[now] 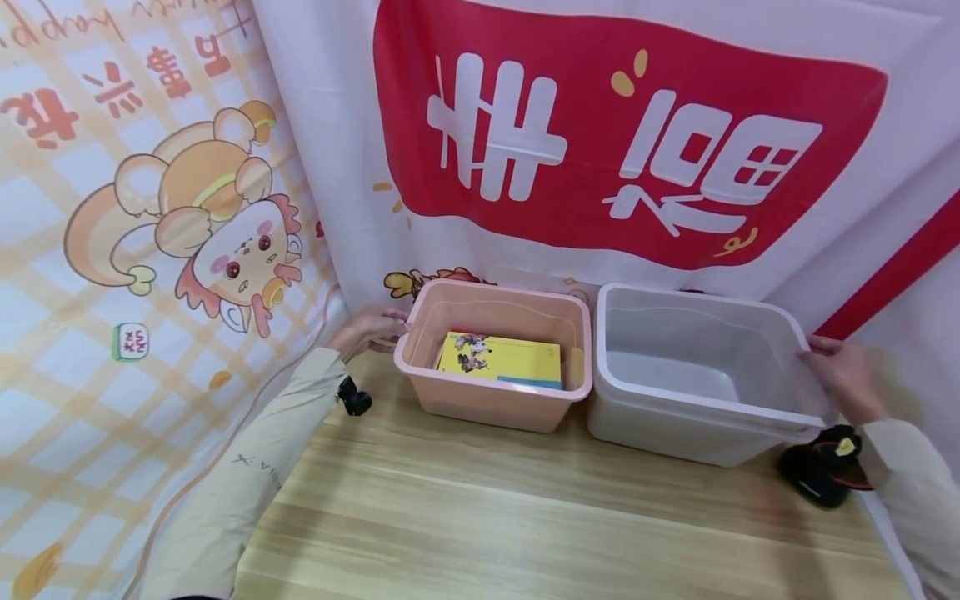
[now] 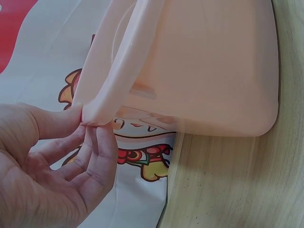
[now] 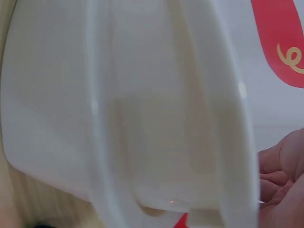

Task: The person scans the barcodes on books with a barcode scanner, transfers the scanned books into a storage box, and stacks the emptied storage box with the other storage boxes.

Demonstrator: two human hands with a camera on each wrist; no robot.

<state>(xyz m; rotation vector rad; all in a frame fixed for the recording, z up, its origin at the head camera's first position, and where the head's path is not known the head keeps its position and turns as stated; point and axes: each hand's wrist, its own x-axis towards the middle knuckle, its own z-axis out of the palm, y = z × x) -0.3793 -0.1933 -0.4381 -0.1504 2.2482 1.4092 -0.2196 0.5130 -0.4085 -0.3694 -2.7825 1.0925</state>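
Observation:
A pink plastic bin [image 1: 487, 408] stands at the back of the table with a flat yellow box [image 1: 517, 354] inside it. My left hand [image 1: 367, 329] is at its left end; in the left wrist view the thumb and fingers pinch the corner of the pink rim [image 2: 102, 107]. Close beside it on the right is a larger grey bin [image 1: 675, 421], with nothing seen inside. At its right end my right hand [image 1: 847, 375] grips the rim; the right wrist view shows curled fingers [image 3: 273, 173] behind the edge, partly hidden by the bin.
The wood-grain table [image 1: 525, 517] stretches in front of both bins. Behind them hangs a white cloth with a red printed panel [image 1: 585, 167], and a checked cartoon cloth [image 1: 97, 333] covers the left side. Black devices [image 1: 354, 397] are strapped at both wrists.

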